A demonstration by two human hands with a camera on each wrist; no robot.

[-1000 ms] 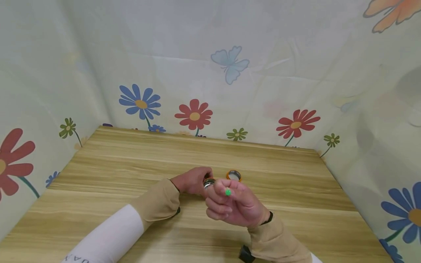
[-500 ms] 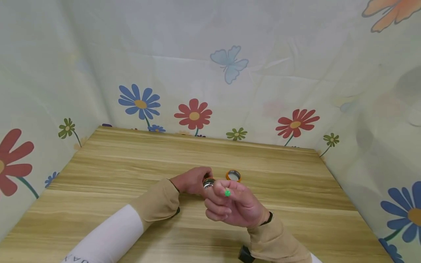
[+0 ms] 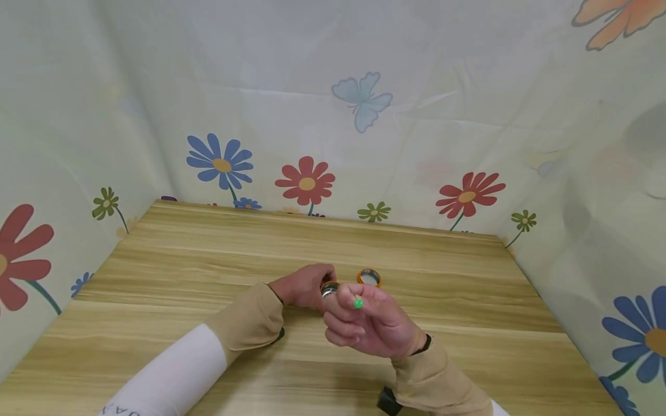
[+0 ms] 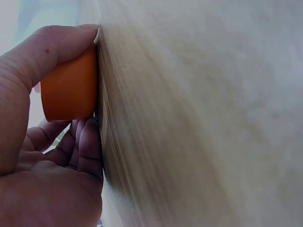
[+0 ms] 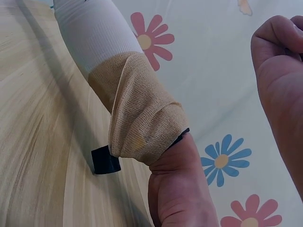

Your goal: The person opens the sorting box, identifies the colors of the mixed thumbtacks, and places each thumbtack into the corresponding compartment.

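In the head view my left hand (image 3: 303, 285) holds a small round orange tin (image 3: 330, 288) with a silvery inside, near the middle of the table. The left wrist view shows the tin's smooth orange side (image 4: 71, 90) standing on the wood, the thumb on one side and curled fingers on the other. Just in front of the tin, my right hand (image 3: 372, 320) is raised with its fingers curled. Thumb and forefinger pinch a small thing with a bright green round end (image 3: 358, 303); the rest of it is mostly hidden. The tin's contents cannot be made out.
An orange-rimmed round lid or shallow tin (image 3: 370, 278) lies on the wooden table (image 3: 208, 248) just behind the right hand. Flower-printed cloth walls (image 3: 416, 115) enclose the back and sides. A black block (image 3: 389, 401) shows beside the right sleeve.
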